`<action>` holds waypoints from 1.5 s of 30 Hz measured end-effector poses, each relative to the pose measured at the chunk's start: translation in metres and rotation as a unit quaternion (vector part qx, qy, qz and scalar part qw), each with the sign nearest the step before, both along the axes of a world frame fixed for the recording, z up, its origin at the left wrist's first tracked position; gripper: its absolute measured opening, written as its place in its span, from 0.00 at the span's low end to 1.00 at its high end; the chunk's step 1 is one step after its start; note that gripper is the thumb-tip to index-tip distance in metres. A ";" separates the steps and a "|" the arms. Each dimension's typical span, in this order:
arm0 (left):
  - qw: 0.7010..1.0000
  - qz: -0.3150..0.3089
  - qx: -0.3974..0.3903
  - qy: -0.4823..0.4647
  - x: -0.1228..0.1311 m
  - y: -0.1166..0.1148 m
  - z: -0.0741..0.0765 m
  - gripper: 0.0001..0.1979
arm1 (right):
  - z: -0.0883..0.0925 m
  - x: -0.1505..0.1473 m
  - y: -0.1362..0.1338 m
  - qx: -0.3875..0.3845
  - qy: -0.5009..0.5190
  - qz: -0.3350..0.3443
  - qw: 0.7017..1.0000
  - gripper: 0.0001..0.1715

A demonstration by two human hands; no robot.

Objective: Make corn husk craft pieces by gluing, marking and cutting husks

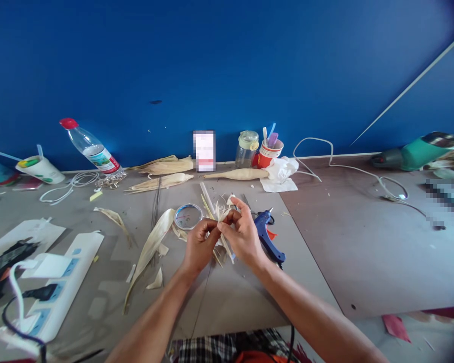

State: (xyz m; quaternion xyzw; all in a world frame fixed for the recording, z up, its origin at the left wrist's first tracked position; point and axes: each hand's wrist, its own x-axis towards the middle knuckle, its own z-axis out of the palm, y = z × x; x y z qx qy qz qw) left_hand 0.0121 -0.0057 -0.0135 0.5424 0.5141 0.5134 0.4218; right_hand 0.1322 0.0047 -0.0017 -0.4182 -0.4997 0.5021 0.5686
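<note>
Frayed pale husk (223, 214) pinched between left hand (201, 242) and right hand (245, 235), left of the blue glue gun (267, 239).
Both hands are close together, fingertips clamped on its base; the frayed end fans away from the person. The right hand is nearer the glue gun, which lies on the tabletop (245, 305).

L hand (197, 245) & R hand (246, 236) pinch husk strips (222, 212) nr glue gun (266, 237).

Glue gun (268, 242) hems right grip (245, 236); beyond seems open.
</note>
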 end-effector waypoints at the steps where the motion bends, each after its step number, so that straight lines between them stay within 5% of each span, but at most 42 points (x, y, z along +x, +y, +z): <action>1: 1.000 0.000 0.000 0.002 0.000 0.000 0.001 0.09 | 0.000 0.000 0.000 -0.003 0.001 0.001 1.000 0.34; 10: 0.993 0.024 -0.039 -0.109 -0.001 0.007 0.003 0.10 | 0.015 0.015 0.003 0.026 -0.041 -0.049 0.998 0.26; 14: 0.983 0.029 -0.052 -0.172 -0.005 0.010 -0.002 0.10 | 0.033 0.046 0.003 0.003 -0.112 -0.092 0.989 0.11; 18: 0.982 0.029 -0.059 -0.177 -0.006 0.010 -0.005 0.10 | 0.039 0.089 -0.010 -0.026 -0.189 -0.114 0.975 0.14; 22: 0.982 0.030 -0.052 -0.181 -0.007 0.011 -0.005 0.11 | 0.024 0.129 -0.028 -0.044 -0.276 -0.148 0.949 0.14; 29: 0.986 0.020 -0.033 -0.163 -0.007 0.011 -0.005 0.11 | -0.003 0.162 -0.049 -0.032 -0.472 -0.065 0.878 0.23; 34: 0.983 0.019 -0.034 -0.182 -0.007 0.011 -0.006 0.10 | -0.010 0.186 -0.041 0.079 -0.623 -0.223 0.745 0.20; 36: 0.981 0.023 -0.032 -0.187 -0.007 0.011 -0.006 0.11 | -0.007 0.194 -0.037 0.071 -0.634 -0.249 0.729 0.19; 40: 0.981 0.027 -0.027 -0.192 -0.006 0.010 -0.004 0.11 | -0.006 0.173 -0.038 -0.007 -0.610 -0.117 0.784 0.22; 43: 0.981 0.027 -0.023 -0.193 -0.006 0.010 -0.003 0.11 | -0.012 0.138 -0.042 -0.031 -0.649 -0.017 0.760 0.31; 45: 0.981 0.027 -0.019 -0.191 -0.005 0.010 -0.003 0.11 | -0.017 0.120 -0.042 -0.034 -0.660 -0.010 0.751 0.31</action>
